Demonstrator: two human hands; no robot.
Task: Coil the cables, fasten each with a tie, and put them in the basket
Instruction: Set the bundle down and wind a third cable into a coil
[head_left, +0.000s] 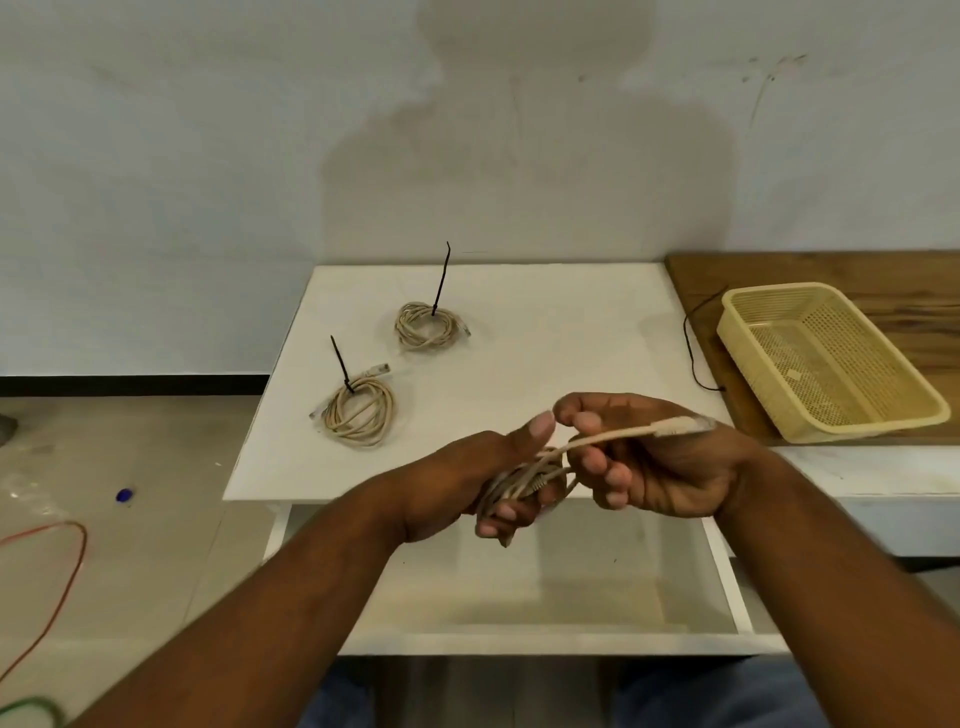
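Two tied coils lie on the table (561, 332): near coil (358, 410), far coil (428, 325). The left hand (462, 483) grips one third cable (519, 475); the right hand (660, 467) holds its plug end (675, 426). One basket (865, 427) stands at the right.

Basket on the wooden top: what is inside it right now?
The basket holds nothing but a small pale patch on its mesh floor, which I cannot identify. Only a thin strip of floor behind its near wall is hidden.
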